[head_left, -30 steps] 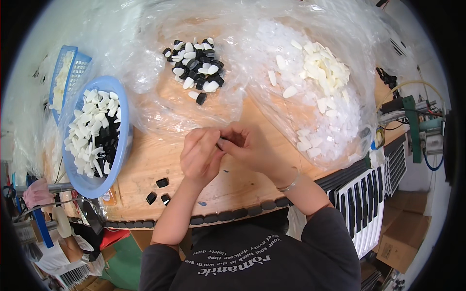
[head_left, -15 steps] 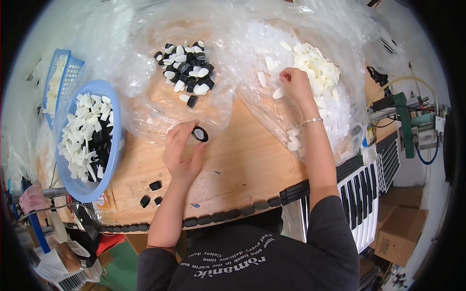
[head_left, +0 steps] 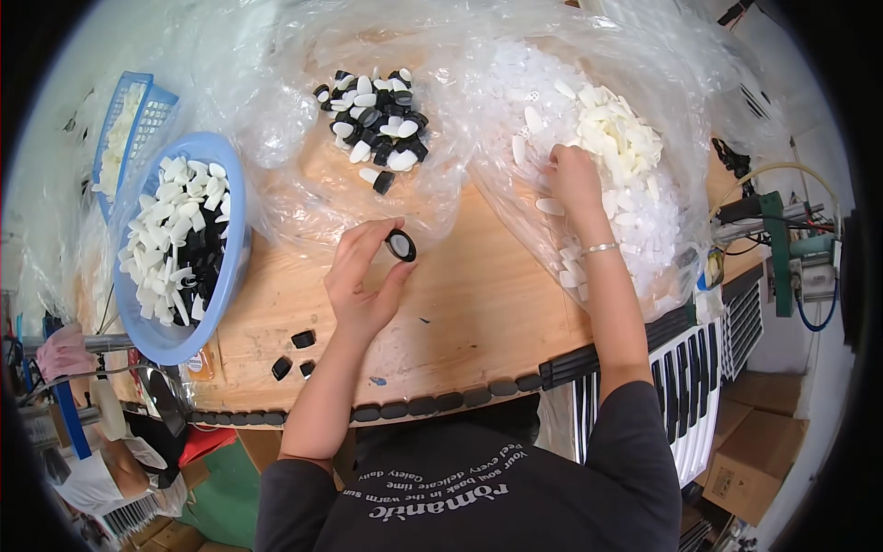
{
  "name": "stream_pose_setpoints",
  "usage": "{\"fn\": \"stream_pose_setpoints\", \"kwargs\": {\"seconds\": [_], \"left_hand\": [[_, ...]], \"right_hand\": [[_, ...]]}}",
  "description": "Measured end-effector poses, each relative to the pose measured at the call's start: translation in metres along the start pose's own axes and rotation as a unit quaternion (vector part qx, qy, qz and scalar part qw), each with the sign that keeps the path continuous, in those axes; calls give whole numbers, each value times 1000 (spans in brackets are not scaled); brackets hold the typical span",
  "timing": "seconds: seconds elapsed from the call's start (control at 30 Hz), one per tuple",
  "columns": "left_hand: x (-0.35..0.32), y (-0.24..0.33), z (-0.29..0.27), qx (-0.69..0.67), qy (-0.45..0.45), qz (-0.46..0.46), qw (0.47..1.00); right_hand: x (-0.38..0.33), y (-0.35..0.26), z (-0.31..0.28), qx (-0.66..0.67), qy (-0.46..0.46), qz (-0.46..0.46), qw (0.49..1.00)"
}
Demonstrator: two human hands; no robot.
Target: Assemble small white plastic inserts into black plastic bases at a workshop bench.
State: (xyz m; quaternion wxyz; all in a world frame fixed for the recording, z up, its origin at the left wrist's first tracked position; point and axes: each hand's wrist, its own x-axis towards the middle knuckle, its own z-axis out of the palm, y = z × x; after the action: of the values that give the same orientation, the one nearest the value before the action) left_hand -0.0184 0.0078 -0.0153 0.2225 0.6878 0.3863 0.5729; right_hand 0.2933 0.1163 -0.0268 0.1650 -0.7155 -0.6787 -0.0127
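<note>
Moved since a second ago: right hand (head_left: 578, 179), from beside left hand (head_left: 359, 283) to cream-white tabs (head_left: 621, 133), far right; fingers bunched, contents indeterminable. Left: half-open, thumb and forefinger pinching black oval cap (head_left: 400, 246), centre; rim-only grip advisable.

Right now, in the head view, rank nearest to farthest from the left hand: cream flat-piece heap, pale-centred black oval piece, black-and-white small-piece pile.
1. Black oval piece, held by the left hand.
2. Black-and-white pile, top centre.
3. Cream heap, upper right.

Wooden table (head_left: 478, 294); pale wall (head_left: 782, 354); green floor (head_left: 221, 504) (partly hidden).
</note>
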Motion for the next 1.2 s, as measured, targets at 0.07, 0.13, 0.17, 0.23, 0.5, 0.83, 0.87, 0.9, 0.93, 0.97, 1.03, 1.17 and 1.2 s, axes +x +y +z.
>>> {"fn": "stream_pose_setpoints", "kwargs": {"seconds": [0.07,0.13,0.17,0.23,0.5,0.83,0.87,0.9,0.93,0.97,1.03,1.17,1.2], "left_hand": [[0,-1,-1,-7,1,-2,1000],[-1,-2,-2,12,-5,-1,1000],[-1,-2,-2,14,-4,-2,1000],[-1,1,2,53,-27,-14,998],[-9,4,12,66,11,0,998],[-6,12,9,64,4,5,998],[-6,11,9,64,6,5,998],[-7,10,10,69,11,23,997],[-8,7,10,75,16,41,996],[-9,4,11,76,18,41,996],[-10,1,10,102,35,33,994],[-6,8,10,120,30,38,992],[-6,8,10,116,32,36,992]], "right_hand": [[-4,-8,-7,4,2,-1,1000],[-14,-26,-18,109,89,-57,988],[-23,-47,-26,233,86,-51,967],[-47,-87,-38,411,79,-78,905],[-108,-162,-31,424,161,-269,849],[-106,-153,-24,373,171,-342,845],[-106,-153,-26,373,170,-344,845],[-106,-154,-27,355,164,-369,843],[-106,-155,-28,337,159,-394,840],[-107,-156,-28,337,158,-396,839],[-112,-157,-27,249,152,-414,862],[-114,-159,-24,308,108,-377,867],[-115,-161,-23,408,88,-286,862]]}}
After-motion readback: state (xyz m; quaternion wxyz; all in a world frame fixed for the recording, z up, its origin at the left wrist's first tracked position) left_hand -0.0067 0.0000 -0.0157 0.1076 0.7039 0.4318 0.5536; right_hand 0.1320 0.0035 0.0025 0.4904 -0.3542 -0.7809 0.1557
